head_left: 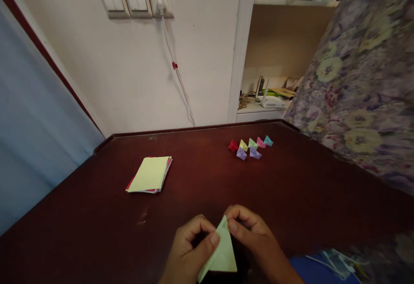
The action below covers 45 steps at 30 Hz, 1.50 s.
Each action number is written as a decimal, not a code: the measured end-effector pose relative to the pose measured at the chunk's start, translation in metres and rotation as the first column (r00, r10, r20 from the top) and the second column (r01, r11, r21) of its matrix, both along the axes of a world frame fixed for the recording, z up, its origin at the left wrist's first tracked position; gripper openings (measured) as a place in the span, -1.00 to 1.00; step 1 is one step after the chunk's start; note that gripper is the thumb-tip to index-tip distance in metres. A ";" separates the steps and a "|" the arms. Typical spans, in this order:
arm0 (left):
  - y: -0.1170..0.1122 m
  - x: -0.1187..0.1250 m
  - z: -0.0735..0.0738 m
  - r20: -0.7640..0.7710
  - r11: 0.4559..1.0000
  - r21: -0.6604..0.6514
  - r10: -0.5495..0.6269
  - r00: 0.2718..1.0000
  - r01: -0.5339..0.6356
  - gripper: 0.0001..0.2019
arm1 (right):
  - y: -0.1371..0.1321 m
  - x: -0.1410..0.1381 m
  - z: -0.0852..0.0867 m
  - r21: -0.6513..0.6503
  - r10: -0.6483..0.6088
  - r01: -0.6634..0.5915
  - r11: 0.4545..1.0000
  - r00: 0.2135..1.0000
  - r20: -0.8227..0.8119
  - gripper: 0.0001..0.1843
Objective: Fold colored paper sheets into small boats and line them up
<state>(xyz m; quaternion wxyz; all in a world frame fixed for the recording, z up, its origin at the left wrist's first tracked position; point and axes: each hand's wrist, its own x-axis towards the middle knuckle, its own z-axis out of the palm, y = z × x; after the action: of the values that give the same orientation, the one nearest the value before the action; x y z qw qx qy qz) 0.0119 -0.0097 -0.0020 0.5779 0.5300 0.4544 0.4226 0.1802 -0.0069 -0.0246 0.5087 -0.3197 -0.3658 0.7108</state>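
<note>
A light green sheet of paper (223, 251), folded to a triangle, is held over the near edge of the dark red table (291, 198). My left hand (187, 249) pinches its left side between thumb and fingers. My right hand (255, 241) pinches the tip and right edge. Both hands are closed on the paper. Farther back on the left lies a stack of coloured paper sheets (150, 175) with a yellow-green sheet on top. At the back right several small folded paper pieces (250, 147) in red, yellow, green, pink, blue and purple sit in a cluster.
The white wall behind the table carries switches and a socket (136, 0) with a white cable (179, 77) hanging down. A shelf niche (271, 98) holds a white device. A flowered cloth (362, 81) rises at the right. A blue surface (35, 124) stands at the left.
</note>
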 end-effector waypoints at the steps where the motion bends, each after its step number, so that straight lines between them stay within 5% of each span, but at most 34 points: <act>1: 0.000 0.000 0.001 0.028 1.000 -0.023 -0.008 1.000 0.008 -0.65 | 0.000 -0.001 -0.002 -0.026 0.019 -0.020 0.999 0.998 -0.053 -0.73; 7: -0.001 0.000 0.002 0.019 1.000 0.007 -0.026 0.999 0.026 -0.66 | 0.000 -0.003 -0.001 -0.007 0.034 -0.034 0.999 0.997 -0.068 -0.73; 9: -0.001 -0.001 0.001 0.016 0.999 0.004 -0.035 0.999 0.035 -0.67 | -0.001 0.000 0.003 0.150 -0.093 0.073 0.986 0.987 0.130 -0.75; 11: -0.001 -0.001 0.000 -0.008 0.999 0.009 -0.038 0.999 0.038 -0.67 | -0.003 0.003 0.010 0.386 -0.292 0.152 0.910 0.896 0.335 -0.78; 14: -0.001 -0.001 0.000 -0.056 1.000 0.012 -0.025 0.998 0.025 -0.66 | -0.007 0.007 0.021 0.565 -0.400 0.098 0.819 0.805 0.439 -0.73; 21: -0.002 0.000 0.000 -0.210 1.000 0.020 0.006 0.978 -0.002 -0.73 | -0.008 0.005 0.022 0.582 -0.403 0.031 0.812 0.751 0.523 -0.65; 26: 0.004 0.000 0.007 -0.262 1.000 0.015 0.004 0.965 0.000 -0.82 | -0.008 0.005 0.010 0.567 -0.526 0.227 0.792 0.724 0.445 -0.62; 33: 0.007 -0.009 0.003 -0.020 0.994 -0.017 0.112 0.993 -0.112 -0.79 | -0.009 0.007 0.000 0.417 -0.461 0.292 0.861 0.794 0.396 -0.73; 38: 0.006 -0.011 -0.005 0.192 0.974 0.003 0.220 0.956 -0.225 -0.78 | -0.008 -0.004 -0.012 0.466 -0.290 0.031 0.884 0.819 0.496 -0.74; 41: 0.004 -0.013 0.002 0.071 0.970 0.038 0.238 0.969 -0.241 -0.76 | -0.007 -0.002 -0.013 0.502 -0.171 -0.166 0.849 0.812 0.558 -0.85; 45: -0.001 -0.010 0.015 -0.304 0.966 0.227 0.192 0.933 -0.125 -0.79 | -0.008 0.005 0.004 0.481 -0.270 -0.029 0.876 0.796 0.542 -0.90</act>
<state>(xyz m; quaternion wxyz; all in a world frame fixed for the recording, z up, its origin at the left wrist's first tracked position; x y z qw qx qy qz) 0.0014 -0.0106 0.0130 0.4022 0.6099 0.5387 0.4196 0.1853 -0.0144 -0.0209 0.4753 -0.4175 -0.6437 0.4306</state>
